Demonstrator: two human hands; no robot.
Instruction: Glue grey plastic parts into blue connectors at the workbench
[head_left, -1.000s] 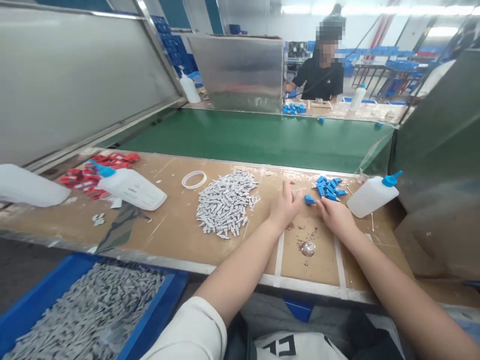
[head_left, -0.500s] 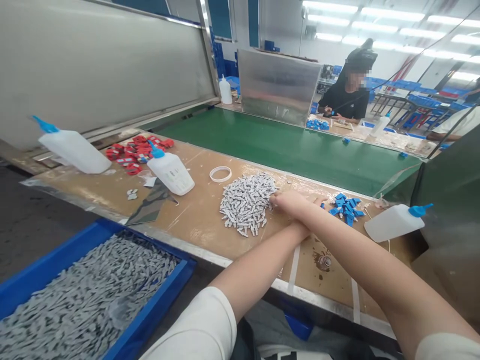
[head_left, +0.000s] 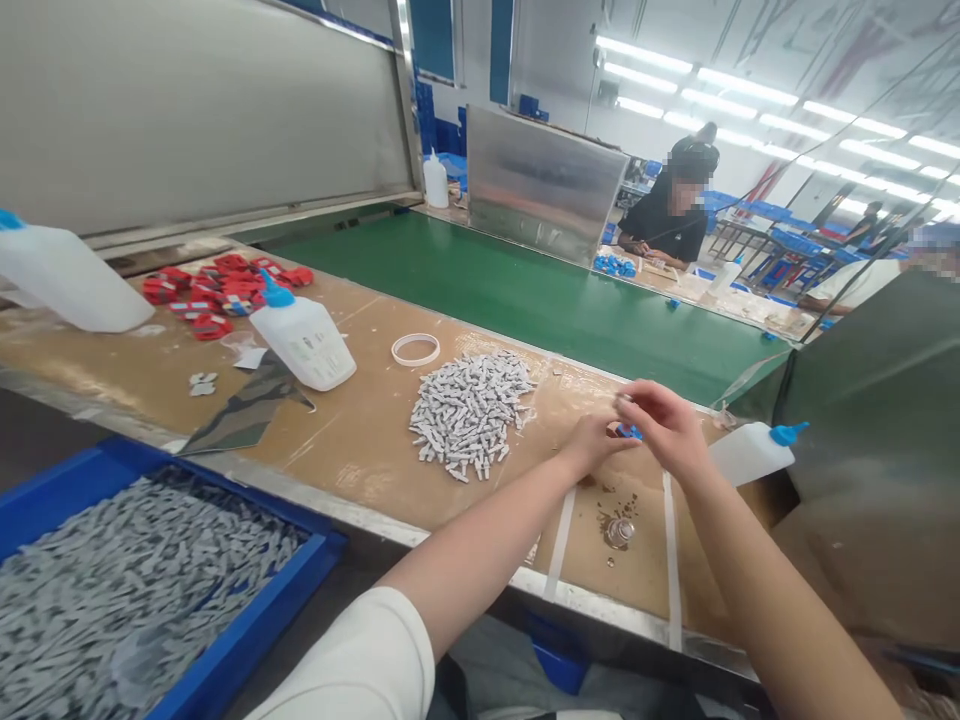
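Workbench (head_left: 352,440): brown-covered, slanting across the frame from the left edge to the lower right.
Left-edge bottle (head_left: 71,280): white with a blue tip, leaning over.
Blue crate (head_left: 82,478): at lower left, full of loose grey parts.
Red pieces (head_left: 225,285): heaped at left, just behind the printed bottle (head_left: 307,345), also blue-tipped.
White ring (head_left: 417,361): lying flat near the grey pile.
Grey pile (head_left: 469,415): mid-frame, many small pieces, left of both hands.
Green belt (head_left: 480,280): beyond the workbench, across the upper middle.
Left hand (head_left: 592,445): right of centre, pinching the blue piece (head_left: 628,431) at the fingertips.
Shiny round object (head_left: 619,531): below the hands, brown spots around it.
Co-worker (head_left: 667,220): upper right, in a dark top.
Right hand (head_left: 671,425): fingers curled, tips close above the blue piece; cannot tell whether gripping anything.
Right-hand bottle (head_left: 754,452): tilted, partly behind the right forearm.
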